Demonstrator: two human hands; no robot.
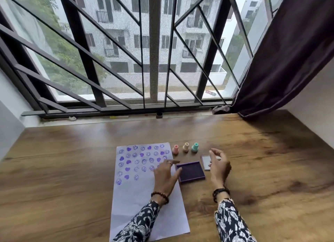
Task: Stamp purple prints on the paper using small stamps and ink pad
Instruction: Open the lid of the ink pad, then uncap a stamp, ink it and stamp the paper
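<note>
A white sheet of paper lies on the wooden table, its upper half covered with several purple smiley and heart prints. To its right sits the open purple ink pad, with its clear lid just beyond. Three small stamps stand in a row behind the pad: pink, cream and teal. My left hand rests on the paper's right edge, fingers spread, touching the pad's left side. My right hand hovers over the lid, fingers loosely curled and apart, holding nothing.
The wooden table runs up to a window sill with a black metal grille. A dark curtain hangs at the right, its hem touching the table's far right corner. White walls close both sides.
</note>
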